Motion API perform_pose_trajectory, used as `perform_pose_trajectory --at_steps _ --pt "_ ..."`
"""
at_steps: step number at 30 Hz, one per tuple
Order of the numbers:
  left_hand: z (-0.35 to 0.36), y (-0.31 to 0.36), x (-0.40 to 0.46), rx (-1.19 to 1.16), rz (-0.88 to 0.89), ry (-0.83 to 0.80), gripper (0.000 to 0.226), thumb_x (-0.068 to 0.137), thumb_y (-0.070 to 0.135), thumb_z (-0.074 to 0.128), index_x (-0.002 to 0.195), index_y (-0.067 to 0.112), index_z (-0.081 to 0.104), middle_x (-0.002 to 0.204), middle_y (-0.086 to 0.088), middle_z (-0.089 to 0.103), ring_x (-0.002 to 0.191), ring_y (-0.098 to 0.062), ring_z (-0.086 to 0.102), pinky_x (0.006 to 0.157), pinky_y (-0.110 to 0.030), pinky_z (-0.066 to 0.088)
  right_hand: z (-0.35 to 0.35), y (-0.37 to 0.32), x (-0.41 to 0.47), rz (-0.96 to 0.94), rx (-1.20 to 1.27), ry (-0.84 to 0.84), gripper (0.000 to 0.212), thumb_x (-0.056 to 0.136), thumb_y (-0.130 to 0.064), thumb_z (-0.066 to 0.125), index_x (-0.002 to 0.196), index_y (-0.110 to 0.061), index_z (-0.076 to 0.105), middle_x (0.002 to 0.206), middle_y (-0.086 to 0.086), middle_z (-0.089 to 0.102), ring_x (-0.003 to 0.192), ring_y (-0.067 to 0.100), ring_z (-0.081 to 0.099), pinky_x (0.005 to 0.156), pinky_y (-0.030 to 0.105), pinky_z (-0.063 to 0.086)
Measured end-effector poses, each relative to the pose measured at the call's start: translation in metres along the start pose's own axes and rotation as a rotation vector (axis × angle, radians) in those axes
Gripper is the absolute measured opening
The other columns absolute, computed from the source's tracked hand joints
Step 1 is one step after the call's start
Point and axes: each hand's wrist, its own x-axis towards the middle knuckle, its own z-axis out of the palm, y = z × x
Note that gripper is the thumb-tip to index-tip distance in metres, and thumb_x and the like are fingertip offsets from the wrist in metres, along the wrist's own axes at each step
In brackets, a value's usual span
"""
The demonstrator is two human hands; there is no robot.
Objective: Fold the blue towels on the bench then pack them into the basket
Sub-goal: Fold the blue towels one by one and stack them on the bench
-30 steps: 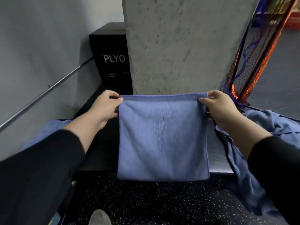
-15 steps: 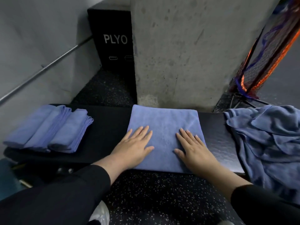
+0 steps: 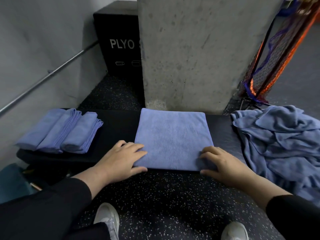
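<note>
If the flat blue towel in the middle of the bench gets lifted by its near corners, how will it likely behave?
The flat towel will probably drape limply, since the unfolded pile beside it lies in soft wrinkles. It looks light: thin layers, like the folded towels. On the smooth bench it may slide when pushed. The left hand and right hand grip its near corners.

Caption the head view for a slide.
Both hands grip a towel's near corners on the bench.

Soft matt cloth towel (image 3: pixel 173 139) on a smooth black bench (image 3: pixel 117 129); rough concrete pillar (image 3: pixel 190 49)
</note>
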Motion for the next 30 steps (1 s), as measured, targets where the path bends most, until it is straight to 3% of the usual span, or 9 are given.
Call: perform_pose_trajectory --at_steps 4,7,11,14,17,19,23,26,30 --pt "0.011 0.004 -0.011 0.033 0.002 0.056 0.059 0.085 0.056 0.067 0.136 0.029 0.057 0.141 0.004 0.055 0.127 -0.015 0.053 0.103 -0.04 0.046 0.005 0.003 -0.019 -0.018 -0.069 0.051 0.055 0.069 -0.032 0.086 0.118 -0.023 0.063 0.136 -0.008 0.055 0.113 0.014 0.061 0.086 0.025 0.051" --pt "0.011 0.002 -0.012 -0.007 0.021 0.119 0.053 0.079 0.031 0.08 0.129 0.024 0.063 0.136 0.003 0.061 0.121 -0.016 0.059 0.098 -0.04 0.05 0.009 0.002 -0.022 0.025 -0.048 0.144 0.042 0.069 -0.012 0.084 0.106 -0.023 0.069 0.134 -0.011 0.062 0.104 0.013 0.068 0.072 0.019 0.05" --pt "0.006 -0.002 -0.011 -0.124 -0.032 0.145 0.036 0.087 0.013 0.073 0.122 0.018 0.071 0.135 0.002 0.065 0.124 -0.018 0.061 0.104 -0.035 0.045 0.007 0.006 -0.019 0.122 0.016 0.176 0.025 0.09 -0.013 0.065 0.112 -0.023 0.07 0.138 -0.018 0.059 0.115 0.01 0.065 0.089 0.031 0.055" --pt "-0.007 0.0 -0.013 -0.303 -0.136 0.041 0.023 0.101 0.021 0.053 0.118 0.019 0.07 0.127 0.01 0.067 0.12 -0.011 0.058 0.106 -0.028 0.038 -0.007 0.003 -0.02 0.226 0.113 0.129 0.022 0.095 -0.016 0.06 0.111 -0.026 0.07 0.117 -0.021 0.069 0.105 0.005 0.066 0.089 0.025 0.051" --pt "-0.028 0.004 -0.015 -0.516 -0.246 -0.056 0.021 0.099 0.025 0.054 0.079 0.017 0.057 0.073 0.009 0.058 0.07 -0.008 0.052 0.07 -0.03 0.043 -0.027 -0.001 -0.024 0.3 0.213 0.109 0.021 0.095 -0.021 0.06 0.079 -0.035 0.059 0.065 -0.026 0.062 0.064 -0.006 0.056 0.064 0.014 0.043" --pt "-0.04 0.004 -0.017 -0.712 -0.33 -0.087 0.024 0.096 0.02 0.059 0.075 0.01 0.054 0.062 0.01 0.047 0.059 -0.004 0.04 0.06 -0.028 0.034 -0.038 -0.004 -0.026 0.328 0.31 0.111 0.028 0.095 -0.016 0.061 0.069 -0.025 0.056 0.055 -0.017 0.054 0.052 0.0 0.045 0.056 0.018 0.037" --pt "-0.055 0.007 -0.015 -0.97 -0.442 -0.034 0.026 0.095 0.013 0.061 0.07 0.011 0.058 0.063 0.004 0.05 0.062 -0.008 0.045 0.062 -0.028 0.036 -0.05 -0.009 -0.023 0.362 0.565 0.192 0.027 0.095 -0.007 0.059 0.069 -0.013 0.06 0.052 -0.013 0.052 0.052 -0.001 0.042 0.054 0.017 0.035" --pt "-0.056 0.006 -0.006 -1.105 -0.532 0.031 0.026 0.093 0.022 0.062 0.079 0.001 0.058 0.067 0.0 0.055 0.065 -0.012 0.052 0.066 -0.029 0.042 -0.048 -0.008 -0.01 0.467 0.787 0.285 0.027 0.095 -0.009 0.057 0.069 -0.013 0.064 0.055 -0.002 0.053 0.058 0.011 0.045 0.061 0.025 0.039" --pt "-0.051 0.003 0.019 -1.108 -0.659 0.156 0.027 0.089 0.025 0.058 0.084 -0.001 0.057 0.07 -0.003 0.054 0.067 -0.015 0.05 0.065 -0.033 0.042 -0.039 -0.002 0.021 0.59 0.822 0.39 0.02 0.088 -0.028 0.054 0.077 -0.019 0.068 0.061 0.001 0.058 0.065 0.019 0.051 0.067 0.038 0.042"
